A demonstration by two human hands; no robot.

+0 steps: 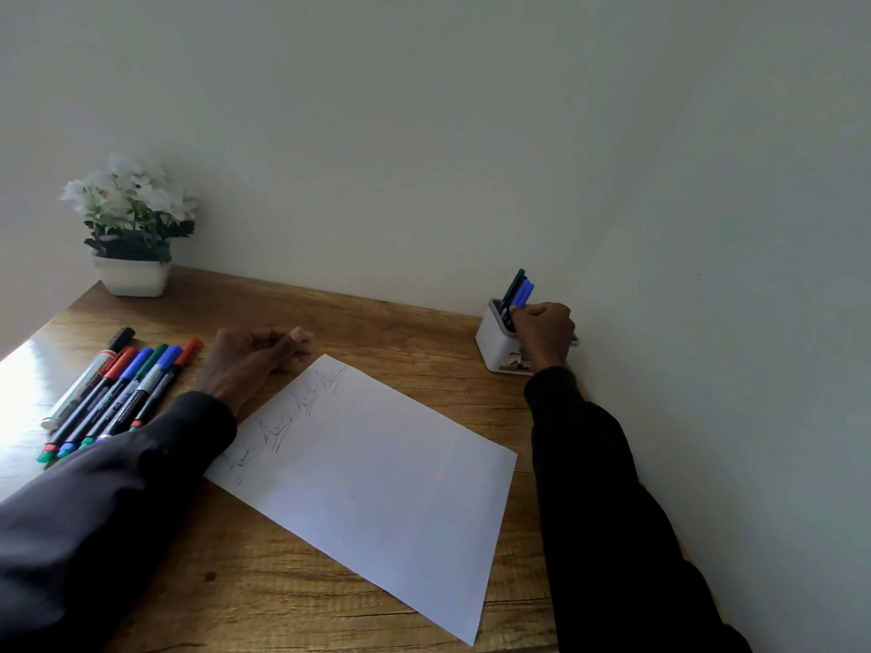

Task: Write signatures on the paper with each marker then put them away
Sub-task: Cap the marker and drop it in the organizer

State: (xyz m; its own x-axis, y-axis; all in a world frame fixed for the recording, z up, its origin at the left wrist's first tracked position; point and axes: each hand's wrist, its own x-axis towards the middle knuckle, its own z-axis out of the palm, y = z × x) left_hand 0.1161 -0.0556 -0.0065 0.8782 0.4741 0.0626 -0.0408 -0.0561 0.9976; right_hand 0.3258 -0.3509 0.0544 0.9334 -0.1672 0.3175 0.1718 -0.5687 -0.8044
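My right hand [544,334] is at the far right corner of the wooden table [424,341], close against the wall. Its fingers are curled round the barrel of a blue-capped marker [524,293], which stands cap up in the mouth of a small white square pen holder [492,341]. A dark marker with a green cap [514,285] leans in the same holder, just beside the blue one. My hand covers the right half of the holder, so I cannot tell how deep the blue marker sits.

My left hand [254,355] rests on the table beyond the far left corner of the white sheet of paper [377,487]. Its fingers are loosely bent and it holds nothing. The paper lies at a slant in the middle of the table, and three or four thin pen signatures [301,407] run along its left edge. My left sleeve covers the near end of that edge.

A row of capped markers [122,393] lies side by side near the left edge of the table. They show a black cap, red caps, blue caps and a green cap, and all point toward the far edge. At the far left corner stands a white pot of white flowers [132,228].
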